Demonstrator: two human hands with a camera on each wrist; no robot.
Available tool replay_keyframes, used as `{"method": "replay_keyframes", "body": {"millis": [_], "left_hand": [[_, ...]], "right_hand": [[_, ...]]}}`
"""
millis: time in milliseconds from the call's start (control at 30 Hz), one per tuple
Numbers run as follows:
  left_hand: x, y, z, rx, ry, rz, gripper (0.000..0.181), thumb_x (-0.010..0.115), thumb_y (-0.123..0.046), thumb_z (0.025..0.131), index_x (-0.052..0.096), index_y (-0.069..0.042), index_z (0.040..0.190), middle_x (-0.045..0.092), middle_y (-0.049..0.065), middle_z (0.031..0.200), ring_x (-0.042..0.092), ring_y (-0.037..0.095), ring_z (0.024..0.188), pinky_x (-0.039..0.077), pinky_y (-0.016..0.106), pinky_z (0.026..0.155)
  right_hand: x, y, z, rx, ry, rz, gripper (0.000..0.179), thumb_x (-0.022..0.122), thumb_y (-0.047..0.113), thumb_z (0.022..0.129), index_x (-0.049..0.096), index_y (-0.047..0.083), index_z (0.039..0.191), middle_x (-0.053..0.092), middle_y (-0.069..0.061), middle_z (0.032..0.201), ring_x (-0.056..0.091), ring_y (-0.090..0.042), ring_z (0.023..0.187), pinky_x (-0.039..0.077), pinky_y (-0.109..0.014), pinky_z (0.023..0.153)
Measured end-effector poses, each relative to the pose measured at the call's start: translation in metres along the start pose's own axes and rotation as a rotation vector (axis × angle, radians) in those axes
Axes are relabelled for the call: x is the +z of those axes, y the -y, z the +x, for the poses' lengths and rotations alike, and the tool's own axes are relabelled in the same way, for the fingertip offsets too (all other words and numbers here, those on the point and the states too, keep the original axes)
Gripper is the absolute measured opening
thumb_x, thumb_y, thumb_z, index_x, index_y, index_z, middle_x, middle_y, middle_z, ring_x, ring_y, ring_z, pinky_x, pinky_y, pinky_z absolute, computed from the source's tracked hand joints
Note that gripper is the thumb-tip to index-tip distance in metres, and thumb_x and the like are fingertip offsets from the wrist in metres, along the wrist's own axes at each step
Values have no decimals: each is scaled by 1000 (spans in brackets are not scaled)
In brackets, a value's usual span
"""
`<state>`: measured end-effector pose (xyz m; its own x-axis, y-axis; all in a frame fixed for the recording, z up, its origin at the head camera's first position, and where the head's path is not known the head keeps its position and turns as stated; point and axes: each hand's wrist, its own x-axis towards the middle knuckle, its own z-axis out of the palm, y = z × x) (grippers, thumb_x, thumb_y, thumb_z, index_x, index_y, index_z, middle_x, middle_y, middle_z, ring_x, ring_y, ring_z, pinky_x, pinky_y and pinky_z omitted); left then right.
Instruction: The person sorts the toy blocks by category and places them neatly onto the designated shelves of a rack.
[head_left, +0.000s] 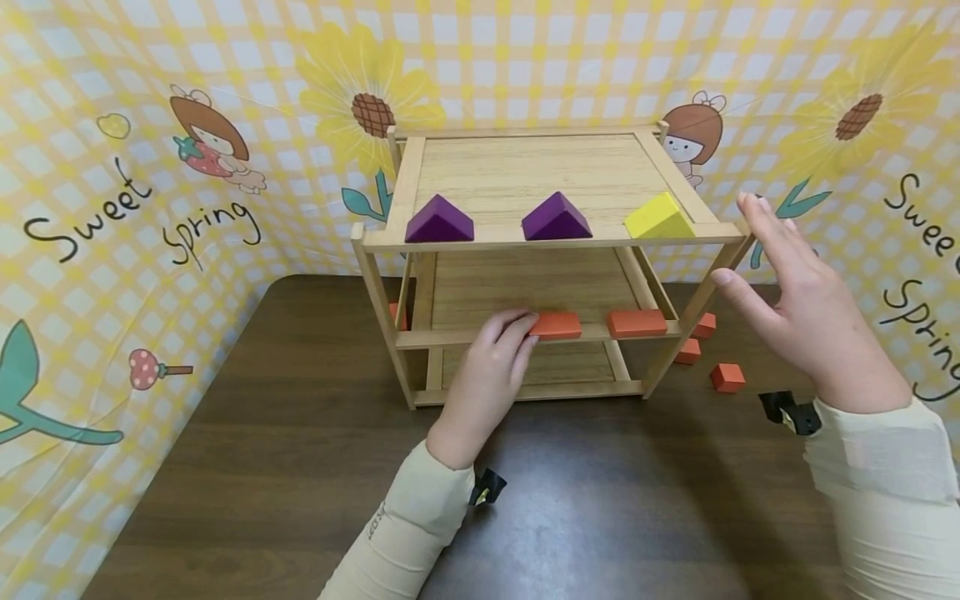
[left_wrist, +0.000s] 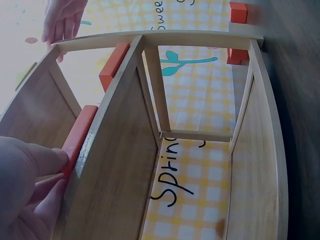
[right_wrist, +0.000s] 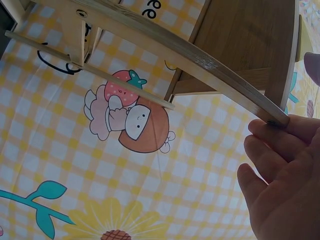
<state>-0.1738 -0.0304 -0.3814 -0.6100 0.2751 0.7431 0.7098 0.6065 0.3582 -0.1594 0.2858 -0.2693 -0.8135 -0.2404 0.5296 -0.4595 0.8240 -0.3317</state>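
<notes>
A wooden three-tier shelf rack [head_left: 540,242] stands on the table. On its middle tier, near the front edge, my left hand [head_left: 487,375] pinches the left end of an orange rectangular block [head_left: 557,325]. Another orange rectangular block [head_left: 637,322] lies to the right on the same tier, apart from the first. Fairly straight fingers of my right hand [head_left: 813,308] touch the rack's top front right corner; the right wrist view shows them at the end of the wooden post [right_wrist: 240,97]. Along the top front edge sit two purple triangular blocks [head_left: 439,219] and a yellow triangular block [head_left: 660,217].
Several small orange blocks [head_left: 727,377] lie on the dark wooden table [head_left: 262,467] right of the rack. Part of an orange block [head_left: 399,315] shows behind the rack's left side. A yellow-checked cloth [head_left: 525,50] rises behind and at both sides.
</notes>
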Motion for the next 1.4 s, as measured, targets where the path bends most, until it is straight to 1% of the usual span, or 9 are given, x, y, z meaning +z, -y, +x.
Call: {"method": "replay_keyframes", "body": {"millis": [333,467,700,967,1067,1267,1400], "left_hand": [[0,-3,0,-42,26,19,24,62,-5,100,68,3,123,63,17,122,67,29,108,58,34,90],[0,-3,0,-46,31,10,25,62,-4,100,67,3,123,62,17,123,67,29,108,57,35,91],[-2,-3,0,-43,34,2,25,63,-3,99,67,2,123,62,18,124,67,31,110,57,36,92],[-6,-3,2,-8,55,7,23,62,-2,99,68,2,121,62,18,124,65,31,112,55,36,96],[-9,-3,3,12,51,10,22,62,-3,99,69,2,119,63,18,123,64,31,112,54,36,97],[-17,-2,4,62,-3,21,19,61,-3,98,72,1,114,66,15,118,64,30,107,54,37,95],[-24,-4,6,108,-52,39,20,61,-3,97,73,-2,113,67,12,114,65,28,101,56,35,89]], "right_hand": [[1,0,1,-7,-4,9,70,59,33,103,23,21,163,25,-2,166,21,-19,153,10,-33,125],[1,-1,0,-12,-8,5,70,59,34,104,24,20,163,26,-3,166,21,-20,153,11,-34,125],[2,-2,0,-24,-16,6,69,58,35,104,25,20,162,27,-3,166,22,-19,153,11,-31,125],[3,-2,0,-27,-34,5,69,59,36,103,26,21,162,30,-6,165,24,-22,153,13,-33,125],[3,-2,-1,-24,-32,10,69,59,35,103,26,21,162,29,-5,165,24,-22,153,12,-34,125],[3,-3,-1,-5,-17,15,69,59,34,104,24,23,163,27,-3,165,22,-21,153,12,-35,125],[2,-2,0,0,-20,17,69,59,35,103,24,24,163,28,-3,165,22,-21,153,12,-35,125]]}}
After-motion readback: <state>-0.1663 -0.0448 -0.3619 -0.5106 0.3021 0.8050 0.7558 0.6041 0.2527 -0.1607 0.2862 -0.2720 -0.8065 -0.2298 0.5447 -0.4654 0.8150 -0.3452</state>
